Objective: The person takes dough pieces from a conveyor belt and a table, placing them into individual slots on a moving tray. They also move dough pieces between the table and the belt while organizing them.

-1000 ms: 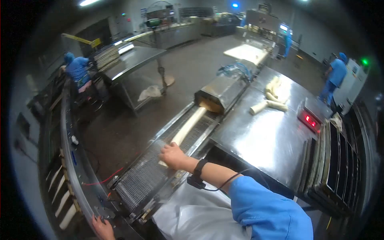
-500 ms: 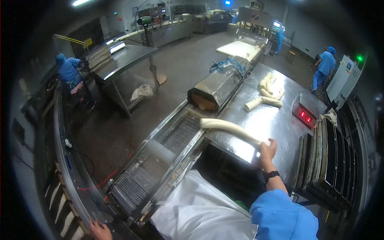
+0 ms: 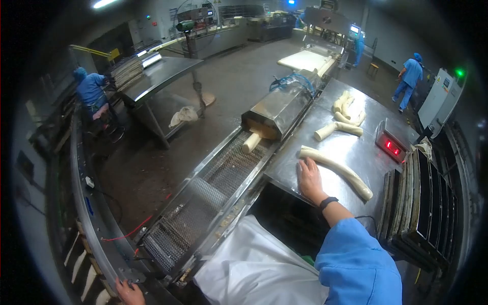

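My right hand (image 3: 311, 182) lies on the steel table with its fingers stretched out, the fingertips at the left end of a long pale dough log (image 3: 338, 170). That log lies slightly curved and whole on the table. Down at the lower left, my left hand (image 3: 130, 293) rests with fingers apart on the metal rail (image 3: 84, 206), holding nothing I can see. Another dough log (image 3: 250, 143) pokes out from under the steel hood (image 3: 279, 114) onto the mesh conveyor belt (image 3: 203, 195).
Several dough pieces (image 3: 339, 130) lie farther back on the steel table (image 3: 284, 173). A scale with red digits (image 3: 391, 145) stands at its right, beside stacked dark trays (image 3: 424, 203). Co-workers in blue are at the left (image 3: 92, 91) and far right (image 3: 409, 79).
The long dough log has moved right, from jutting over the conveyor to lying on the table. My right hand has gone from its right end to its left end. A dough log has emerged from the hood.
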A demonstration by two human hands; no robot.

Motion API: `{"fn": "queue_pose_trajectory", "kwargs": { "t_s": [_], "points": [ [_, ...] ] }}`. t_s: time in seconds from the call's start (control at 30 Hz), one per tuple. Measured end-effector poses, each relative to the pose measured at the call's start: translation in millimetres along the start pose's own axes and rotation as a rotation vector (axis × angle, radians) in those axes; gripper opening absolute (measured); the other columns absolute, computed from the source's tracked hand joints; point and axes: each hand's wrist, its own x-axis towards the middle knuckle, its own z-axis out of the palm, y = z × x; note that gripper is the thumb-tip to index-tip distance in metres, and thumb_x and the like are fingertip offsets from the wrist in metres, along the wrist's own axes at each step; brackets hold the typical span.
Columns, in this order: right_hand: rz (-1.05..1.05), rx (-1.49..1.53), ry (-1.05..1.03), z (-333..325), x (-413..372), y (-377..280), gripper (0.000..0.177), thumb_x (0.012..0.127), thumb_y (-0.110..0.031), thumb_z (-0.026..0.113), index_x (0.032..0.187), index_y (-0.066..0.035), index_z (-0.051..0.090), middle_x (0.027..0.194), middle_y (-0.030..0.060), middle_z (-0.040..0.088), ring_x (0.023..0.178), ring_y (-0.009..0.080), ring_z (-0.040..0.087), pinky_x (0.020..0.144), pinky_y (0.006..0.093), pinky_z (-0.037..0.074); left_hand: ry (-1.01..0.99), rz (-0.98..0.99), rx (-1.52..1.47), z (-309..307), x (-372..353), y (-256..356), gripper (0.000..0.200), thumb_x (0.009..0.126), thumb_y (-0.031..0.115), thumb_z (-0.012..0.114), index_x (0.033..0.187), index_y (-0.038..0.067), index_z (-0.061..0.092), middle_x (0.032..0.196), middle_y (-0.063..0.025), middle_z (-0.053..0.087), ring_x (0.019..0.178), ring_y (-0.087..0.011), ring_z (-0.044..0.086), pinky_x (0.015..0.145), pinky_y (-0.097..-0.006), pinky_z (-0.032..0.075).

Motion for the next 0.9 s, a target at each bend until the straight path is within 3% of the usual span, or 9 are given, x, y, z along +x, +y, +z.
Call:
{"fn": "queue_pose_trajectory", "kwargs": {
  "t_s": [0.17,0.43,0.53,0.67,0.8,0.9],
  "points": [
    [0.148,-0.151,-0.166,16.9,23.9,-20.4,0.052,0.087,-0.024,0.053,0.132,0.002,0.046,0.141,0.0299,0.039,0.134,0.0424,0.033,0.112,0.0523,0.026,-0.020,-0.031,-0.006,-9.1,-1.7,12.7,0.025,0.080,0.002,0.059,0.101,-0.009,0.061,0.140,-0.0219,0.043,0.129,-0.0373,0.042,0.107,-0.0438,0.037],
    [0.034,-0.150,-0.309,50.9,42.9,-52.5,0.063,0.093,-0.039,0.047,0.139,0.004,0.040,0.146,0.0287,0.035,0.138,0.0399,0.030,0.115,0.0491,0.023,-0.011,-0.014,0.031,-1.5,-3.7,0.6,0.027,0.079,0.004,0.062,0.104,-0.008,0.063,0.140,-0.0210,0.044,0.129,-0.0366,0.042,0.108,-0.0429,0.035],
    [-0.023,0.039,-0.276,60.3,47.4,-77.3,0.068,0.095,-0.043,0.044,0.139,0.010,0.036,0.145,0.0305,0.035,0.139,0.0402,0.029,0.116,0.0485,0.021,-0.011,-0.045,0.057,-7.6,-2.5,9.9,0.027,0.078,0.003,0.063,0.103,-0.009,0.063,0.139,-0.0204,0.045,0.129,-0.0368,0.042,0.108,-0.0427,0.035],
    [-0.075,-0.060,-0.236,79.1,47.3,-117.1,0.064,0.096,-0.038,0.044,0.139,0.009,0.035,0.146,0.0296,0.033,0.140,0.0394,0.028,0.117,0.0484,0.018,0.027,0.002,-0.007,11.9,5.7,-10.3,0.025,0.076,0.004,0.063,0.098,-0.007,0.064,0.138,-0.0215,0.045,0.129,-0.0380,0.042,0.107,-0.0440,0.036],
    [-0.136,-0.009,-0.380,89.7,54.9,-146.1,0.060,0.090,-0.024,0.048,0.144,-0.002,0.034,0.150,0.0223,0.033,0.142,0.0364,0.026,0.118,0.0508,0.013,0.032,0.008,-0.042,11.7,4.0,-8.8,0.023,0.074,0.005,0.063,0.095,-0.005,0.065,0.138,-0.0221,0.045,0.129,-0.0393,0.041,0.107,-0.0449,0.035],
    [-0.334,0.115,-0.397,92.4,61.8,-160.8,0.074,0.077,-0.006,0.054,0.147,-0.010,0.032,0.152,0.0214,0.029,0.144,0.0372,0.023,0.117,0.0530,0.014,0.075,-0.020,-0.028,12.6,2.6,-7.1,0.023,0.074,0.005,0.064,0.095,-0.005,0.066,0.137,-0.0225,0.046,0.127,-0.0396,0.042,0.107,-0.0449,0.035]
  ]
}}
